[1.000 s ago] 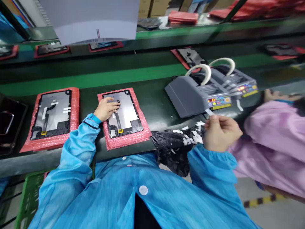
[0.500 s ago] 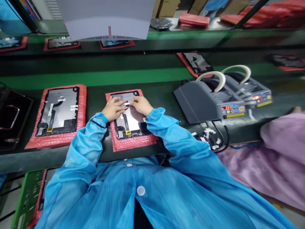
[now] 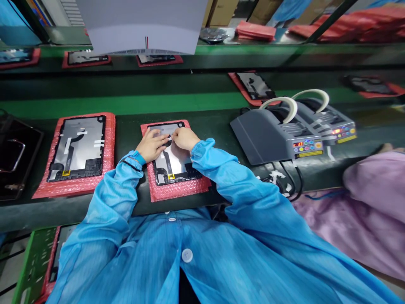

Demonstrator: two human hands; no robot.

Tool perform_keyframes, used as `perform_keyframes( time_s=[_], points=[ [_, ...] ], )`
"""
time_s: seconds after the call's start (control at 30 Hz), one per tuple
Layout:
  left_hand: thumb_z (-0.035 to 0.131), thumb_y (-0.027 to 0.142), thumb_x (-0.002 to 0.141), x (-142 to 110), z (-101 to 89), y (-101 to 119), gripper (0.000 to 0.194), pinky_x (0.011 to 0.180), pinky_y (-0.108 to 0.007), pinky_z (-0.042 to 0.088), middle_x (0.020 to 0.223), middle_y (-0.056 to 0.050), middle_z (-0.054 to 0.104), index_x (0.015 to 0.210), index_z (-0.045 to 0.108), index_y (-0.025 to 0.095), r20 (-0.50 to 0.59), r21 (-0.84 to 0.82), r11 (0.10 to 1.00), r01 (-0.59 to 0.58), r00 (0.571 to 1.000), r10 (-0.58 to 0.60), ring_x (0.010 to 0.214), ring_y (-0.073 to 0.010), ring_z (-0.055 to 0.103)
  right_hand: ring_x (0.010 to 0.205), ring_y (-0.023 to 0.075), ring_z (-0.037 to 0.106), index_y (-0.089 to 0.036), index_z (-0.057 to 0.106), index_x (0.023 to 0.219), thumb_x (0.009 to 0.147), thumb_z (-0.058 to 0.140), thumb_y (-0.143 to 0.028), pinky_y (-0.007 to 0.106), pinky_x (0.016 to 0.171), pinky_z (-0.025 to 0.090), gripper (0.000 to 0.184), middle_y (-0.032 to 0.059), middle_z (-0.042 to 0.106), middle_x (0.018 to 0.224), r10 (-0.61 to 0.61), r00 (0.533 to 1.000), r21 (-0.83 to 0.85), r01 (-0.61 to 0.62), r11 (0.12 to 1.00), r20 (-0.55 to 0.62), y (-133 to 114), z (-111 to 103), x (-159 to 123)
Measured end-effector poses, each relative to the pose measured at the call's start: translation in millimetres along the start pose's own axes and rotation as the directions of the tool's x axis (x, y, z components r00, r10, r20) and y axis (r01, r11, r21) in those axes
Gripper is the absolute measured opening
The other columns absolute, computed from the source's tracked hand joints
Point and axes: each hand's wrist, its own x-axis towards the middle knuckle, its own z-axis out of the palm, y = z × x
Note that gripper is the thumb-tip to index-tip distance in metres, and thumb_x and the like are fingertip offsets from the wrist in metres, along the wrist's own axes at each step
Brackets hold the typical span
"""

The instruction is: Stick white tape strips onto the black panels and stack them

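Note:
A tablet screen panel (image 3: 182, 157) with a grey metallic back and black frame lies on a pink bubble-wrap sleeve (image 3: 177, 192) in front of me. My left hand (image 3: 152, 145) rests on its upper left part, fingers stretched out towards the middle. My right hand (image 3: 186, 138) has thumb and fingers pinched on a small piece of white tape (image 3: 171, 137) over the dark flex cable. Its fingers hide part of the tape. The fingertips of both hands nearly meet there. To the left lies a similar screen panel (image 3: 90, 143), with white tape strips on it, on its own pink sleeve (image 3: 109, 147).
Two grey tape dispensers (image 3: 262, 137) with white tape rolls stand at right, cables and tape scraps (image 3: 276, 175) below. Behind, panels on pink sleeves (image 3: 253, 86) lie along the green line. A monitor (image 3: 142, 25) hangs above. A black case (image 3: 15, 156) stands left; a person's pink sleeve (image 3: 373, 177) is at right.
My right hand has shifted slightly left towards my left fingertips, and less of the white tape shows. Behind, the nearer-row panels have slid left and the farther-row ones right.

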Motion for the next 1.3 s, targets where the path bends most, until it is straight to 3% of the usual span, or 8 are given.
perform_keyframes(
  time_s=[0.27, 0.47, 0.6, 0.73, 0.87, 0.97, 1.17, 1.3],
  points=[
    [0.046, 0.032, 0.086, -0.2, -5.2, 4.0, 0.038, 0.107, -0.064, 0.018, 0.129, -0.005, 0.058, 0.121, 0.06, 0.023, 0.013, 0.04, 0.999, -0.001, 1.0, 0.001, 0.125, -0.0314, 0.037, 0.119, 0.0309, 0.04, -0.015, 0.053, 0.128, 0.089, 0.035, -0.016, 0.042, 0.091, 0.038, 0.043, 0.0166, 0.044, 0.134, -0.259, 0.962, -0.31, 0.221, 0.925, -0.088, -1.3, 5.9, -46.5],
    [0.044, 0.033, 0.086, 1.8, -5.8, 0.3, 0.039, 0.106, -0.061, 0.023, 0.127, -0.006, 0.059, 0.118, 0.063, 0.02, 0.007, 0.064, 0.998, -0.024, 1.0, 0.024, 0.122, -0.0311, 0.037, 0.111, 0.0292, 0.045, -0.016, 0.07, 0.096, 0.081, 0.043, -0.013, 0.044, 0.088, 0.038, 0.031, 0.0144, 0.055, 0.121, -0.191, 0.911, -0.05, 0.186, 0.981, -0.366, 53.2, 1.8, -71.0],
    [0.04, 0.034, 0.086, 5.0, -8.9, 4.6, 0.042, 0.103, -0.057, 0.031, 0.125, -0.007, 0.06, 0.121, 0.059, 0.021, -0.008, 0.091, 0.992, -0.082, 0.996, 0.084, 0.117, -0.0295, 0.041, 0.07, 0.0162, 0.057, -0.017, 0.064, 0.082, 0.075, 0.046, -0.019, 0.033, 0.07, 0.046, 0.02, 0.0035, 0.063, 0.073, 0.282, 0.71, 0.517, 0.134, 0.845, -0.645, 140.8, 0.4, -119.5],
    [0.034, 0.038, 0.087, 10.8, -11.6, 4.2, 0.045, 0.1, -0.055, 0.034, 0.119, -0.012, 0.06, 0.118, 0.062, 0.02, -0.026, 0.145, 0.983, -0.116, 0.992, 0.121, 0.109, -0.0304, 0.047, 0.046, 0.0078, 0.045, -0.018, 0.054, 0.07, 0.069, 0.056, -0.031, 0.02, 0.046, 0.036, 0.014, -0.0055, 0.052, 0.052, 0.8, 0.403, 0.893, 0.121, 0.434, -0.444, 211.2, -8.8, -162.8],
    [0.035, 0.042, 0.086, 15.1, -15.2, 2.8, 0.042, 0.099, -0.058, 0.034, 0.116, -0.013, 0.057, 0.109, 0.067, 0.026, -0.065, 0.18, 0.976, -0.119, 0.989, 0.132, 0.11, -0.0328, 0.047, 0.046, 0.0056, 0.047, -0.017, 0.054, 0.069, 0.069, 0.06, -0.04, 0.016, 0.042, 0.033, 0.024, -0.0024, 0.058, 0.057, 0.838, 0.462, 0.955, 0.196, 0.222, -0.29, 236.6, -31.4, -164.2],
    [0.039, 0.044, 0.084, 17.3, -18.7, 5.4, 0.037, 0.098, -0.06, 0.035, 0.115, -0.01, 0.057, 0.101, 0.07, 0.032, -0.075, 0.187, 0.979, -0.083, 0.992, 0.098, 0.109, -0.0342, 0.047, 0.048, 0.0061, 0.048, -0.017, 0.051, 0.064, 0.07, 0.061, -0.037, 0.017, 0.045, 0.034, 0.024, -0.0029, 0.057, 0.056, 0.802, 0.491, 0.94, 0.2, 0.276, -0.34, 239.6, -41.8, -155.8],
    [0.042, 0.046, 0.083, 19.9, -23.2, 20.7, 0.032, 0.095, -0.061, 0.036, 0.107, -0.006, 0.059, 0.094, 0.07, 0.036, -0.143, 0.144, 0.989, -0.026, 0.989, 0.047, 0.108, -0.0351, 0.046, 0.061, 0.0093, 0.052, -0.018, 0.049, 0.068, 0.076, 0.054, -0.037, 0.023, 0.065, 0.042, 0.021, -0.0033, 0.056, 0.061, 0.707, 0.232, 0.743, 0.163, 0.649, -0.668, 245.2, -33.9, -168.0],
    [0.043, 0.047, 0.083, 24.9, -27.4, 42.7, 0.031, 0.095, -0.064, 0.034, 0.111, -0.003, 0.057, 0.095, 0.069, 0.034, -0.199, 0.116, 0.993, 0.024, 0.98, 0.0, 0.112, -0.0377, 0.041, 0.062, 0.0085, 0.055, -0.02, 0.044, 0.081, 0.075, 0.052, -0.044, 0.019, 0.054, 0.04, 0.027, -0.0018, 0.061, 0.07, 0.728, 0.294, 0.783, 0.307, 0.541, -0.619, 247.4, -30.8, -170.4]
  ],
)
